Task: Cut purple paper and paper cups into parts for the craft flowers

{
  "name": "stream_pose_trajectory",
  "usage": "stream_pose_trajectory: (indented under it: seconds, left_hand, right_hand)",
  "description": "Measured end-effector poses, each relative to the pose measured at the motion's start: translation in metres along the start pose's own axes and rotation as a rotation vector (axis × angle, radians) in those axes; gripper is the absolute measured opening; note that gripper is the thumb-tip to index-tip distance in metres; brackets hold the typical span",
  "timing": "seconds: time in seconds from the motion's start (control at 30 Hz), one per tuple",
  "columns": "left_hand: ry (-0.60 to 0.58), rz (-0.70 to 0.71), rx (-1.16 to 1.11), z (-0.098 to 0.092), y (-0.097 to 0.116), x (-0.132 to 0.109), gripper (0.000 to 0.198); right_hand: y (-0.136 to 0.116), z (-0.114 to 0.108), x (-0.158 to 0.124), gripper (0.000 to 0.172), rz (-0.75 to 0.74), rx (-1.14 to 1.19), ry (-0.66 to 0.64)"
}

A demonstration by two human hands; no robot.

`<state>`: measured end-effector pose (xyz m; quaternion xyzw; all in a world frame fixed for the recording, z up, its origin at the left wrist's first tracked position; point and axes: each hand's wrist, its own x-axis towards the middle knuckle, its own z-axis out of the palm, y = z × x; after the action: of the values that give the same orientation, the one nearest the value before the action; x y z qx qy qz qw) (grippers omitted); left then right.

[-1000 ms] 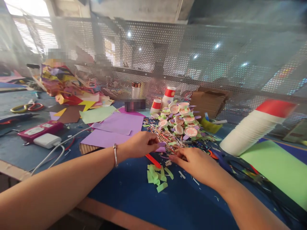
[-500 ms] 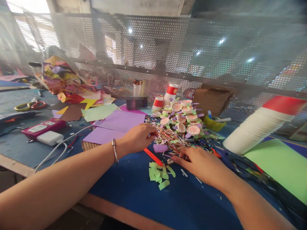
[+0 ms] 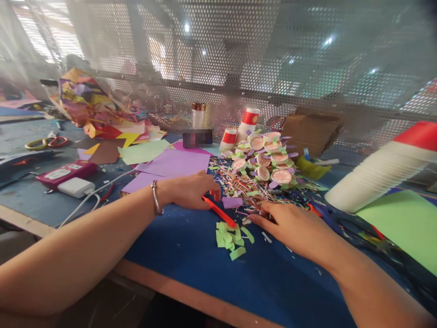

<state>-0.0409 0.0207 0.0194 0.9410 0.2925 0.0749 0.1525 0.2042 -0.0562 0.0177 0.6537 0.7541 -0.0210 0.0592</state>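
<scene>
My left hand (image 3: 189, 189) lies on the blue table (image 3: 191, 255) with its fingers curled together on the near end of a thin red stick (image 3: 220, 212). A small purple paper piece (image 3: 232, 202) sits just right of those fingertips. My right hand (image 3: 293, 228) reaches into a litter of thin paper scraps (image 3: 246, 184), fingers bent and pinched; what they hold is hidden. Behind the scraps is a heap of round paper flowers (image 3: 266, 159) with purple and green petals. Several cut green strips (image 3: 230, 237) lie between my hands.
Purple sheets (image 3: 170, 166) lie behind my left hand. A lying stack of white paper cups (image 3: 375, 175) and a green sheet (image 3: 403, 223) are at the right. At the left are a pink power strip (image 3: 66, 170), a white charger (image 3: 75, 187) and scissors (image 3: 43, 143). A perforated metal screen (image 3: 239, 59) closes the back.
My left hand let go of the purple piece, which now lies on the table, and moved down onto the red stick. My right hand stayed in the scraps.
</scene>
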Motion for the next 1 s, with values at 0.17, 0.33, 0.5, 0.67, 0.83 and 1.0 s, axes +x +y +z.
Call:
stream_pose_trajectory:
  seconds: [0.17, 0.33, 0.5, 0.67, 0.83, 1.0]
  left_hand:
    - [-0.021, 0.044, -0.025, 0.001, -0.001, 0.001, 0.015]
    - [0.069, 0.111, -0.15, -0.007, -0.001, 0.003, 0.008]
    - [0.337, -0.074, -0.17, -0.002, -0.011, 0.012, 0.01]
    - [0.38, -0.304, -0.044, 0.012, -0.023, 0.019, 0.006]
    - [0.343, -0.366, 0.014, 0.018, -0.017, 0.019, 0.006]
    - [0.263, -0.342, -0.002, 0.018, -0.014, 0.019, 0.015]
  right_hand:
    - [-0.001, 0.0, -0.002, 0.037, 0.011, -0.031, -0.006]
    - [0.001, 0.003, -0.001, 0.036, 0.004, -0.01, -0.001]
    - [-0.001, 0.001, 0.0, 0.034, 0.01, 0.011, -0.008]
    - [-0.004, -0.001, 0.0, 0.034, 0.011, -0.017, 0.001]
    - [-0.002, 0.001, 0.0, 0.034, -0.004, -0.011, 0.004]
    - [-0.003, 0.0, 0.0, 0.034, 0.002, -0.017, 0.002]
